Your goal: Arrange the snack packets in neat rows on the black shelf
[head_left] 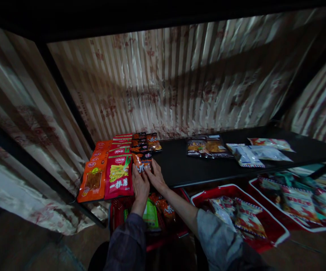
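A dark shelf [174, 163] stands in front of a striped curtain [165, 86]. At its left edge, flat orange packets [93, 180] overlap in a column from the back edge to the front; the overlap seems meant to leave each packet's top strip showing. Just beside them, a matching column of red packets [119, 177] is layered the same way, the front one lying fully exposed at the front edge.

Next comes an orange-and-black bag [142, 161], at the front of a third column near the shelf's front edge, with similar small bags [139, 142] lapped behind it. The person's left hand [140, 183] is closed on its lower left part and the right hand [156, 176] on its right side, so the bag is gripped between them; holding both sides probably keeps the soft pouch straight against its neighbours. One more small bag [153, 142] lies right of this column, toward the back edge.

Below the forearms, a red basket [167, 240] holds green and orange bags, placed handily close. Past a bare stretch of shelf, dark brown bags [208, 146] lie near the back edge, then white-and-blue bags [246, 155] and a reddish packet [270, 143], more loosely angled. Under the front edge there, a middle basket [277, 229] and a right-hand basket [314, 229] hold heaped bags.
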A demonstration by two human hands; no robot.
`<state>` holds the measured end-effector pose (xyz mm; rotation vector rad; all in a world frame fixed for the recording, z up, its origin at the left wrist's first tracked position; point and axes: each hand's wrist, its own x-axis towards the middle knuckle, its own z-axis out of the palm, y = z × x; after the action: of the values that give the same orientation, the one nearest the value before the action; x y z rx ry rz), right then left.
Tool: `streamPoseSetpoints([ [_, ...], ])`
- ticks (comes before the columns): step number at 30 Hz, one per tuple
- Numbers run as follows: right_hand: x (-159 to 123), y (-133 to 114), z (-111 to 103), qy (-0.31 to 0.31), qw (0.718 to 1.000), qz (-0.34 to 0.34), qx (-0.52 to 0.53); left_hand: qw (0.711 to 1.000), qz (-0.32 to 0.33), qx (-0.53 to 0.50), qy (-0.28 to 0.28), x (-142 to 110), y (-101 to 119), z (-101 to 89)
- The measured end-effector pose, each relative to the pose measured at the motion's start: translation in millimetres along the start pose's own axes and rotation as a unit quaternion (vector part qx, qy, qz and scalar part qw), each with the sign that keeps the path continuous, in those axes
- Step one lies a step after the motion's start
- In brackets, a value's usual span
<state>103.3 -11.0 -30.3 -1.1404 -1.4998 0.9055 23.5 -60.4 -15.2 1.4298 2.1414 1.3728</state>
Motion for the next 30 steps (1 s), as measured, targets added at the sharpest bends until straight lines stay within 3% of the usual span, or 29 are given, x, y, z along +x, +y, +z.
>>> streamPoseSetpoints([
  [3, -0.9, -11.4, -3.2, -0.012, 1.0, -0.006, 0.021, 1.0, 0.011, -0.007, -0.005, 1.5, 3.4, -1.9],
  [7, 1.3, -10.5, -8.8, -0.047, 0.994, 0.057, 0.083, 0.999, 0.049, -0.017, -0.015, 6.1, 3.8, -0.7],
  [12, 4.1, 9.9, -9.8, -0.031, 0.986, 0.119, 0.112, 0.999, -0.025, -0.002, -0.025, 8.9, -5.1, 6.2],
  [23, 1.8, 12.6, -3.2, 0.007, 0.985, 0.156, 0.075, 0.998, -0.022, -0.004, -0.056, 14.7, -7.1, 1.5],
  [30, 0.6, 18.6, -1.2, 0.005, 0.977, 0.151, 0.152, 0.998, -0.033, 0.007, -0.051, 11.8, -9.2, 0.8],
])
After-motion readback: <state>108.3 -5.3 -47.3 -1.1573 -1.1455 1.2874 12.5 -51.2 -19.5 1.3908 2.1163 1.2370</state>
